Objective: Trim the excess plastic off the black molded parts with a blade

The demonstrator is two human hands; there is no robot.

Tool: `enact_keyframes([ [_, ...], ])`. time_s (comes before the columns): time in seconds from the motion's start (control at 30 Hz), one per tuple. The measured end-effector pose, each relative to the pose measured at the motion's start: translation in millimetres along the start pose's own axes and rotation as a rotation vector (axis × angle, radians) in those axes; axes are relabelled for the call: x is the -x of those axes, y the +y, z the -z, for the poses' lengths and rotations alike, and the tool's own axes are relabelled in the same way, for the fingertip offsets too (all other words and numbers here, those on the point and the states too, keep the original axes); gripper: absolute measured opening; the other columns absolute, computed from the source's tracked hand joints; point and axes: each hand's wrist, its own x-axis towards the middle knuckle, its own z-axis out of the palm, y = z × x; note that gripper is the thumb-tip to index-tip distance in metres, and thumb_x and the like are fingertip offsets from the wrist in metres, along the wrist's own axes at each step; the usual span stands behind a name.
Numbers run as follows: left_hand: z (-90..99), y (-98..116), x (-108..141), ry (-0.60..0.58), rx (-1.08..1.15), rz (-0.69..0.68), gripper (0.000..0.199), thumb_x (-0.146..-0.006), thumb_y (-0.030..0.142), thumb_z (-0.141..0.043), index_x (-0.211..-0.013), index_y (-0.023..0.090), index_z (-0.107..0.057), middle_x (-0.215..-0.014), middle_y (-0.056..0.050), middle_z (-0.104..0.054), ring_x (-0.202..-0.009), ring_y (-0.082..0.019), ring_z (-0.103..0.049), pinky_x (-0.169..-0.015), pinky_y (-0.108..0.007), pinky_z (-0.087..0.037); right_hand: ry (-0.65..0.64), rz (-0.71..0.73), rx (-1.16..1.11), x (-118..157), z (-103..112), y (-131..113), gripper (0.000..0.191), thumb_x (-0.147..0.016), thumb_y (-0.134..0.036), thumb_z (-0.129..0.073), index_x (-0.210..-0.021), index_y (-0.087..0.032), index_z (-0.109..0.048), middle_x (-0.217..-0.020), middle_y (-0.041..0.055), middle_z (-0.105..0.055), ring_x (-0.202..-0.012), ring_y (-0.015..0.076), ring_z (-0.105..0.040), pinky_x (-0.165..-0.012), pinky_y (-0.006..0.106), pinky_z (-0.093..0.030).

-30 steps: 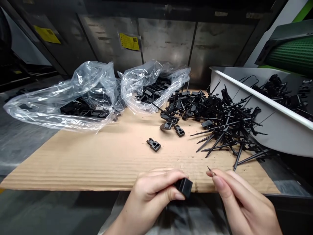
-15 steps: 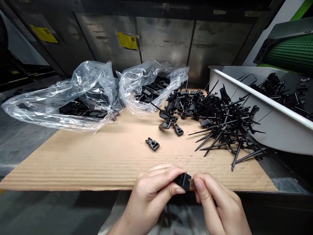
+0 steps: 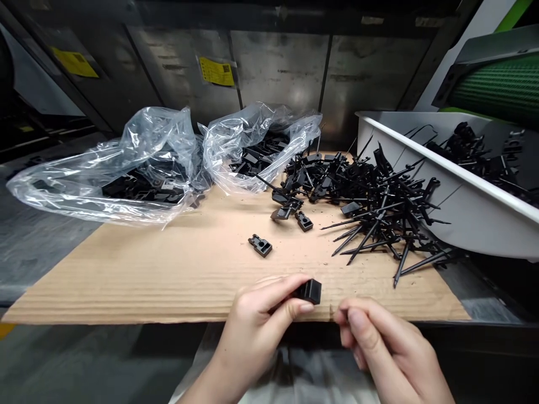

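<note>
Bin [image 3: 467,216] cut off, right hand [image 3: 389,342] seemingly blurred

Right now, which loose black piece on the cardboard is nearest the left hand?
The small piece lying by itself on the cardboard, just beyond the left hand; the others lie farther off, in or beside the heap.

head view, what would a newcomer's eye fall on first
Probably the tangled heap of spiky black parts on the brown cardboard sheet, beside the light grey plastic tub at right. Next, a large clear plastic bag at back left and a smaller clear plastic bag at back centre. Nearest, the bare left hand grips a small black block.
</note>
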Motion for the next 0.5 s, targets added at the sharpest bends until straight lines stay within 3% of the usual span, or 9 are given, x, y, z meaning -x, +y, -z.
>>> enact_keyframes([
  [0.13, 1.7, 1, 1, -0.125, 0.096, -0.021, 0.023, -0.075, 0.01, -0.066, -0.093, 0.024, -0.072, -0.083, 0.002, -0.073, -0.076, -0.012, -0.065, -0.071, -0.014, -0.047, -0.013, -0.138, -0.176, -13, -7, -8, 0.015, -0.079, -0.037, -0.057, -0.076, -0.023, -0.058, -0.068, -0.0037, -0.058, -0.064, 0.0092, -0.055, -0.056, 0.014, -0.042],
  [0.2, 4.4, 1, 1, -0.216, 0.159, -0.018, 0.016, -0.079, 0.02, -0.065, -0.092, 0.025, -0.072, -0.084, 0.0, -0.071, -0.079, -0.015, -0.063, -0.073, -0.018, -0.047, -0.051, -0.151, -0.196, -18, -10, -10, 0.017, -0.078, -0.037, -0.058, -0.072, -0.021, -0.055, -0.065, -0.0042, -0.056, -0.062, 0.0086, -0.053, -0.054, 0.014, -0.042],
  [0.3, 10.1, 0, 3, -0.227, 0.194, 0.013, 0.016, -0.076, 0.035, -0.067, -0.086, 0.025, -0.075, -0.077, -0.002, -0.064, -0.075, -0.016, -0.058, -0.069, -0.02, -0.048, 0.002, -0.109, -0.121, -19, -6, -7, 0.016, -0.08, -0.036, -0.055, -0.073, -0.022, -0.056, -0.063, -0.005, -0.055, -0.058, 0.0073, -0.052, -0.054, 0.013, -0.042],
  [0.4, 13.0, -2, 6, -0.207, 0.302, 0.16, 0.023, -0.078, 0.037, -0.064, -0.098, 0.027, -0.071, -0.062, 0.001, -0.058, -0.053, -0.009, -0.051, -0.051, -0.016, -0.045, 0.106, -0.003, 0.042, -12, 5, 3, 0.014, -0.084, -0.033, -0.052, -0.087, -0.025, -0.063, -0.067, -0.0041, -0.06, -0.055, 0.0073, -0.054, -0.053, 0.013, -0.044],
  [0.5, 9.2, -3, 8, -0.226, 0.463, 0.241, 0.035, -0.077, 0.046, -0.062, -0.103, 0.023, -0.066, -0.074, -0.002, -0.065, -0.063, -0.013, -0.06, -0.059, -0.019, -0.049, 0.107, 0.25, 0.187, -5, 11, 16, 0.018, -0.085, -0.021, -0.05, -0.094, -0.026, -0.064, -0.07, -0.0031, -0.065, -0.055, 0.0085, -0.059, -0.052, 0.015, -0.047],
])
